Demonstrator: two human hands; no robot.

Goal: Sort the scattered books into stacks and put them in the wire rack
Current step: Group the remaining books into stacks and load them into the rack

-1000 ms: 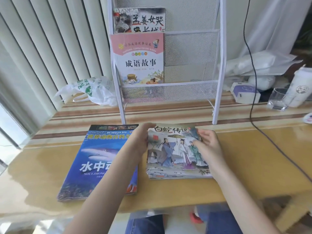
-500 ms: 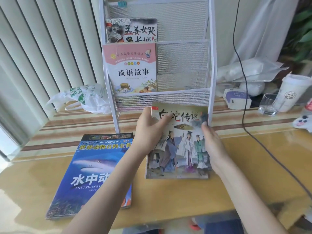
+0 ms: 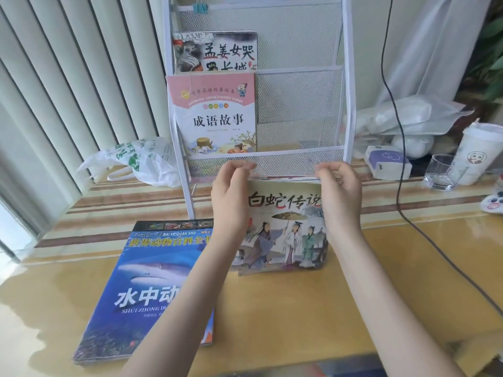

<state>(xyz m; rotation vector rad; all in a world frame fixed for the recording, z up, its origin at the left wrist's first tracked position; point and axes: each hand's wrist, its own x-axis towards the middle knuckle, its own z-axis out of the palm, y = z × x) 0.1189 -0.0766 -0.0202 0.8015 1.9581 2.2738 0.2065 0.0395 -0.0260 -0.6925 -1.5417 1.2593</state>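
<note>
Stack of thin illustrated storybooks (image 3: 283,227) raised upright off yellow bench (image 3: 381,295) since earlier; both hands (image 3: 231,197) (image 3: 340,194) grip its sides, nearing white wire mesh rack (image 3: 299,110) bottom pocket.

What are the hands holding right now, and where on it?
Both hands, left and right, grip the stack of storybooks by its two side edges, near the top.

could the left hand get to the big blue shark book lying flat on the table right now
Probably not at once: the left hand grips the stack of illustrated story books together with the right hand. The blue shark book lies uncovered just beside and under the left forearm, so once freed, yes.
</note>
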